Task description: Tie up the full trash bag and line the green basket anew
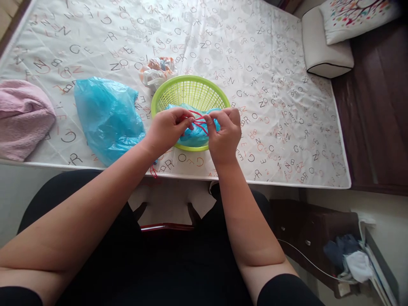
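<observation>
Both of my hands meet over a green plastic basket (223, 94), each pinching loops of thin red string (200, 121). My left hand (168, 125) has thumb and forefinger pressed together on the string's left part. On the right side of the loops, my right hand (225, 129) pinches with thumb and forefinger. Crumpled blue plastic (195, 138) lies in the basket, just below the string. Left of the basket rests a larger blue plastic bag (108, 114). A bit of red string (153, 171) hangs by the table's front edge, under my left wrist.
Behind the basket sits a crumpled white and orange plastic bag (157, 70). A folded pink towel (24, 119) lies at the far left. The letter-print cover (270, 106) spans the surface. At the far right are a white cushion (327, 44) and dark wood furniture (376, 110).
</observation>
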`<state>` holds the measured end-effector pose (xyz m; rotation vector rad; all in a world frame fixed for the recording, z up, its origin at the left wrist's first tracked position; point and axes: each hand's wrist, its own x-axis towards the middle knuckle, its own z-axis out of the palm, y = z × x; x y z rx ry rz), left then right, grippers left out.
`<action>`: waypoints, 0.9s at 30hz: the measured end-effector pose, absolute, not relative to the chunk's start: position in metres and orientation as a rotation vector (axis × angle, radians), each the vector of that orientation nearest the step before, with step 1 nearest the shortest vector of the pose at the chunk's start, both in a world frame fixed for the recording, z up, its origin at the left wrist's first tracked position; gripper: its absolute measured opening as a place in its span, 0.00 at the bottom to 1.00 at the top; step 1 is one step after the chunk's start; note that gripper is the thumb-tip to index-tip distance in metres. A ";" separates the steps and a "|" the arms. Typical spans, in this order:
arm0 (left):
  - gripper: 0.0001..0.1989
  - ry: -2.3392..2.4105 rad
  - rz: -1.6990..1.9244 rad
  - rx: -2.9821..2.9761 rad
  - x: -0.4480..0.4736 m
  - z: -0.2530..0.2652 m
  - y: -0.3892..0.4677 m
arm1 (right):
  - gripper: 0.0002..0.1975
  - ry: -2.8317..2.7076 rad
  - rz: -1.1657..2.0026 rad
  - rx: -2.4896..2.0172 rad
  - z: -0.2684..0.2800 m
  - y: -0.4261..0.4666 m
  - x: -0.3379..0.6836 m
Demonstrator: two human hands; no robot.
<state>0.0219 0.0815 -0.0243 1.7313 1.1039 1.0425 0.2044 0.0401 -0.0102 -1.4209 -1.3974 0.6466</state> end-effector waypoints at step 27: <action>0.05 1.145 1.218 1.456 0.026 -0.020 0.087 | 0.22 -1.328 1.181 -1.158 -0.005 0.045 0.205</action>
